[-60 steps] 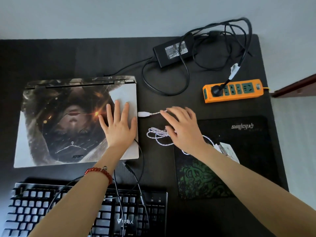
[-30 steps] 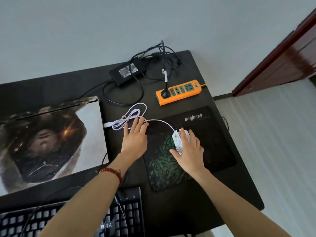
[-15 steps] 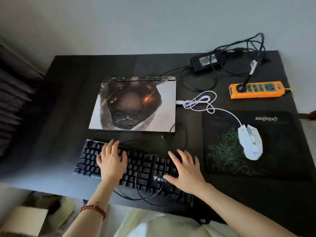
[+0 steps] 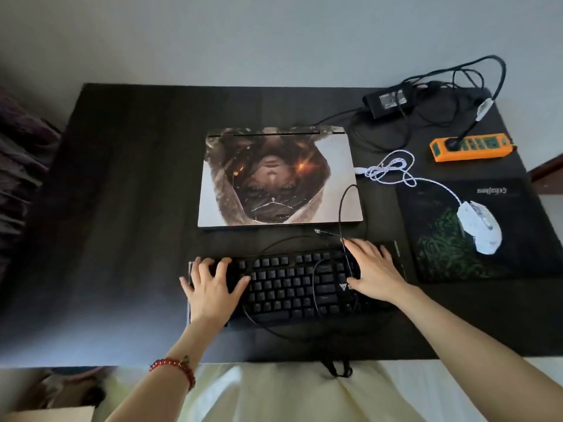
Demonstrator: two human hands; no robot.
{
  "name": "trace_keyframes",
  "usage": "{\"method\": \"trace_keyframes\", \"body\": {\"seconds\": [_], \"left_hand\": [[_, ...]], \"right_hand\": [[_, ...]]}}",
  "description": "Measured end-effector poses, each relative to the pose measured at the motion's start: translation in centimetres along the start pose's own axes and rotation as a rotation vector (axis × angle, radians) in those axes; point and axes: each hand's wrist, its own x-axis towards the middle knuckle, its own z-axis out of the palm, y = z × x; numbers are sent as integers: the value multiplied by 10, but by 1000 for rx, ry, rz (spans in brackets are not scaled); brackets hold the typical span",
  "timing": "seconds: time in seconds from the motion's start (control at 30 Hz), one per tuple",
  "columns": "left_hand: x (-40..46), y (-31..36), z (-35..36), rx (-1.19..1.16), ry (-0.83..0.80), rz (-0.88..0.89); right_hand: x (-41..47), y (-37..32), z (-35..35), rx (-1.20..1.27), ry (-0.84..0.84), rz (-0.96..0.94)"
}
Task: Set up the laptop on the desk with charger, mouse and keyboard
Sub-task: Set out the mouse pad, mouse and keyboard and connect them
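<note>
The closed laptop (image 4: 280,178), its lid covered by a printed picture, lies in the middle of the black desk (image 4: 122,208). Just in front of it sits the black keyboard (image 4: 289,284), square to the laptop. My left hand (image 4: 210,287) holds its left end and my right hand (image 4: 374,272) its right end, fingers spread over the keys. The keyboard's black cable loops over the keys, and its plug (image 4: 318,231) lies loose near the laptop's front edge. The white mouse (image 4: 481,226) rests on the mouse pad (image 4: 441,254); its white cable (image 4: 387,169) reaches the laptop's right side. The charger brick (image 4: 388,100) lies at the back right.
An orange power strip (image 4: 470,147) with one black plug in it lies at the back right, amid tangled black cords. Dark folded cloth shows at the far left edge. A cardboard box corner sits on the floor at the lower left.
The keyboard has gone from tilted at the desk's front edge to straight and closer to the laptop. Both hands have slid outwards to its ends. Earlier, my right hand set the mouse on the pad.
</note>
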Motion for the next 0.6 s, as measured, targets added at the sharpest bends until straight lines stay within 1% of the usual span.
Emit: {"method": "trace_keyframes", "body": {"seconds": [0.13,0.27,0.33,0.4,0.5,0.6], "left_hand": [[5,-9,1,-35,-29,42],[14,-19,0,-65,-10,104],[17,-24,-2,-78,-5,136],[19,-30,-4,-83,-21,132],[24,-41,-10,-62,-48,98],[27,-42,-19,-11,-24,147]], "right_hand": [[-2,-15,4,100,6,92],[-11,-18,2,331,172,170],[-15,-22,1,323,210,195],[-19,-28,6,285,192,169],[-19,-41,9,347,202,151],[-16,-53,0,445,348,209]]}}
